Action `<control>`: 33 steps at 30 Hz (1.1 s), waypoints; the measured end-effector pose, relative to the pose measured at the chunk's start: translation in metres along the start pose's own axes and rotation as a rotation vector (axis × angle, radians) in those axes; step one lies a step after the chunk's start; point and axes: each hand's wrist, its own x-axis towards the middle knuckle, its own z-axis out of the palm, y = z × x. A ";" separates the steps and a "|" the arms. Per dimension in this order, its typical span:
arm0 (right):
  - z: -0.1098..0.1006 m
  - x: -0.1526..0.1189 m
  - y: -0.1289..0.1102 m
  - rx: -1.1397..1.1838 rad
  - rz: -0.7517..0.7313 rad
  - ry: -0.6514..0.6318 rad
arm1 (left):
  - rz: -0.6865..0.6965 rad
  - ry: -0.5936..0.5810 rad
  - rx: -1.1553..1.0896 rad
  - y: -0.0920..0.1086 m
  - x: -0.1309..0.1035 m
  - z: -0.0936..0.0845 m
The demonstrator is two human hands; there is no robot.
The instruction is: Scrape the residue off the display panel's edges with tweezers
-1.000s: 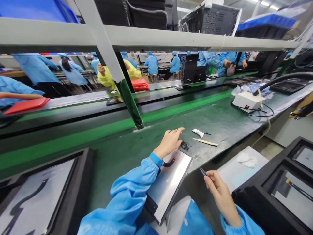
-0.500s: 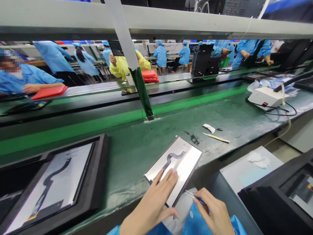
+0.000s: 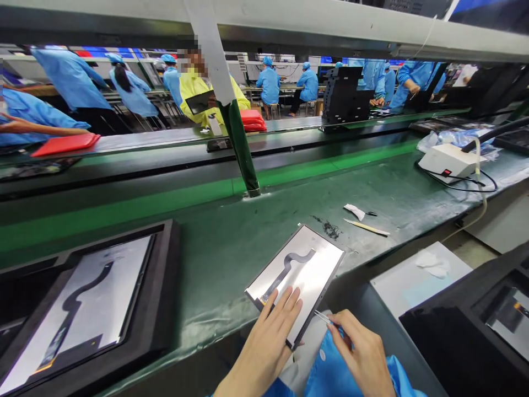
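Two hands worked at the near edge of the green bench [image 3: 215, 242]. Left hand [image 3: 266, 344] lay flat, fingers [image 3: 285, 306] outstretched and gripping nothing, pressed on the near end of a silver panel [image 3: 308, 275] with a dark curved strip [image 3: 289, 264] across its face. Right hand [image 3: 361, 353] pinched thin tweezers [image 3: 322, 317], tips just beside the panel's near right edge. Further along the bench lay black debris [image 3: 330, 227], a white scrap [image 3: 354, 210] and a pale stick [image 3: 367, 227]. To the left sat a black tray [image 3: 161, 286] holding a similar panel.
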 end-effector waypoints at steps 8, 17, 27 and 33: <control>0.001 0.001 -0.003 -0.005 -0.018 0.034 | -0.011 -0.050 -0.017 0.000 0.001 -0.004; 0.006 -0.005 0.001 0.091 0.061 0.013 | -0.015 -0.058 -0.032 -0.001 -0.002 -0.002; 0.002 0.015 0.011 0.862 0.796 -0.396 | -0.050 -0.060 -0.086 0.002 -0.001 0.003; -0.006 0.023 0.010 1.151 1.030 -0.597 | -0.019 -0.103 -0.079 -0.001 0.001 0.008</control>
